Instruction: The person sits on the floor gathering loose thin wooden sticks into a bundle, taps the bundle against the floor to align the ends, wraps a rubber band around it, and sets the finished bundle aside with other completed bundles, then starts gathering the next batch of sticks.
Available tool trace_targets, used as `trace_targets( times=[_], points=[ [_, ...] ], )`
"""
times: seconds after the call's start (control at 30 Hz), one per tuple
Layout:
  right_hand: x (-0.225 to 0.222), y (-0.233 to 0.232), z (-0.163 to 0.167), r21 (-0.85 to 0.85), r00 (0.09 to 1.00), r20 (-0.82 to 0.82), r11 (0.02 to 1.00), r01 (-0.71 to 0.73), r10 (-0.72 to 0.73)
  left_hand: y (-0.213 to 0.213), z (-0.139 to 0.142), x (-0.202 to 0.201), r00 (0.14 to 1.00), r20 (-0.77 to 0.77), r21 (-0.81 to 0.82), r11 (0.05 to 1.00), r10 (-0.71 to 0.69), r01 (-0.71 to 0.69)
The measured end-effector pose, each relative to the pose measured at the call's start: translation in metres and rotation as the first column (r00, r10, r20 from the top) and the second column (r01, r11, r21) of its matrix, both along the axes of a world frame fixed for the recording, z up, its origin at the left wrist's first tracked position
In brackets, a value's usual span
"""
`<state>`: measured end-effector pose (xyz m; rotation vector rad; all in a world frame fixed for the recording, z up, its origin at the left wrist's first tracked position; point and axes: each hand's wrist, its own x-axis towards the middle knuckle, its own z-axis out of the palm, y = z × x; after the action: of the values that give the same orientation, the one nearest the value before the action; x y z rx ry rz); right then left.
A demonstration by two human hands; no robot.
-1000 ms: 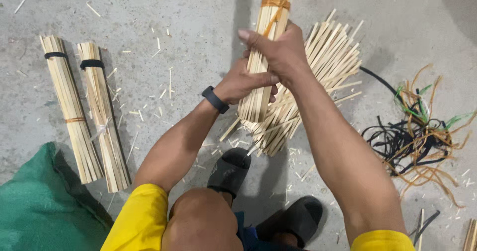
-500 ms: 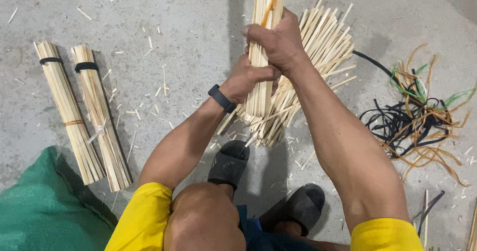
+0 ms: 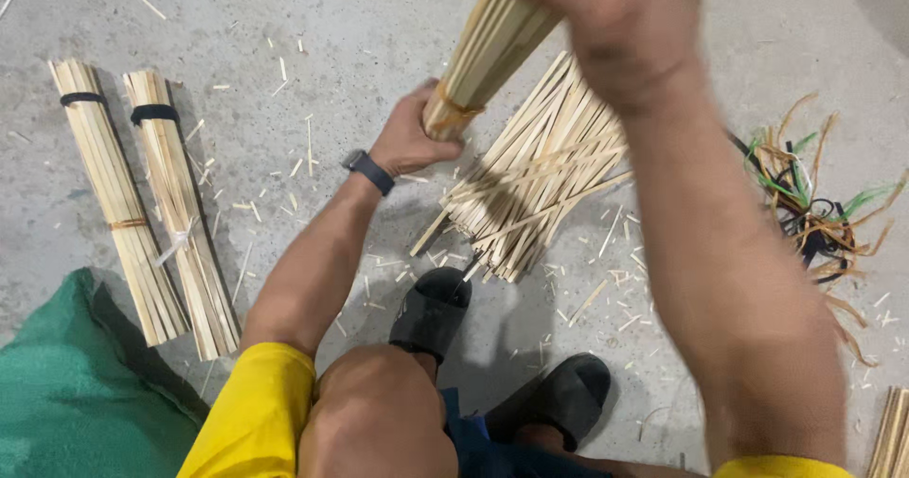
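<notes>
- Bundle of sticks (image 3: 488,47) held up off the floor, slanting from upper centre of the frame down toward the middle. An orange band wraps its lower end.
- Left hand (image 3: 409,139) clenched round the banded end, just left of centre. Dark wristband (image 3: 368,171) on that wrist.
- Right hand (image 3: 606,19) clamped over the upper end at the top edge of the frame; blurred, so the finger placement is not clear.
- Judgement: with both ends gripped, the sticks are best kept parallel and pressed tight, so that none slides out past the band. Squeezing close to the band looks wise, since the free ends would splay easily.
- Judgement: thin slats like these probably snap if bent across the grain; better to turn the bundle as one piece.
- Loose pile of sticks (image 3: 535,170) lies fanned on the floor below the raised bundle, centre of frame, ends uneven and crossing.
- Two tied bundles (image 3: 142,203) lie side by side at the left, each with a black band near the top and a paler tie lower down.
- Sticks are pale, flat, straight-cut, dry and matte, like split bamboo or wood.
- Grey concrete floor (image 3: 284,24), rough, littered with chips and splinters.
- Tangle of cords (image 3: 819,208) at the right edge: black, orange, green, limp and curling.
- Green cloth (image 3: 66,402) in the lower left corner, soft and creased.
- Dark sandals (image 3: 431,312) at lower centre; yellow sleeves along the bottom edge.
</notes>
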<state>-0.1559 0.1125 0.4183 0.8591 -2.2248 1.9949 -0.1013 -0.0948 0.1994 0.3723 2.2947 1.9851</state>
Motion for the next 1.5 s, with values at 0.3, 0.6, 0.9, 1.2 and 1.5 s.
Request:
trace_targets(
  times=[0.3,0.6,0.9,1.2,1.5],
  points=[
    [0.038,-0.074,-0.028,0.041,1.000,-0.018,0.999,0.024,-0.023,0.002,-0.081,-0.016,0.979,0.011,-0.014,0.979,0.202,-0.202],
    [0.046,-0.081,-0.065,-0.010,0.998,0.064,1.000,0.025,-0.024,-0.001,-0.092,-0.012,0.975,-0.081,-0.124,0.968,0.208,-0.217],
    [0.048,-0.086,-0.058,-0.009,0.991,0.135,1.000,0.020,-0.018,-0.006,-0.078,-0.017,0.978,-0.023,-0.182,0.961,0.207,-0.208],
    [0.044,-0.091,-0.063,0.087,0.994,0.088,0.994,0.059,-0.067,-0.006,-0.091,-0.012,0.972,-0.048,-0.075,0.970,0.230,-0.233],
    [0.038,-0.043,-0.076,0.294,0.996,-0.087,0.954,0.054,-0.029,-0.040,-0.057,0.027,0.872,-0.002,-0.076,0.869,0.490,-0.489]
  ],
)
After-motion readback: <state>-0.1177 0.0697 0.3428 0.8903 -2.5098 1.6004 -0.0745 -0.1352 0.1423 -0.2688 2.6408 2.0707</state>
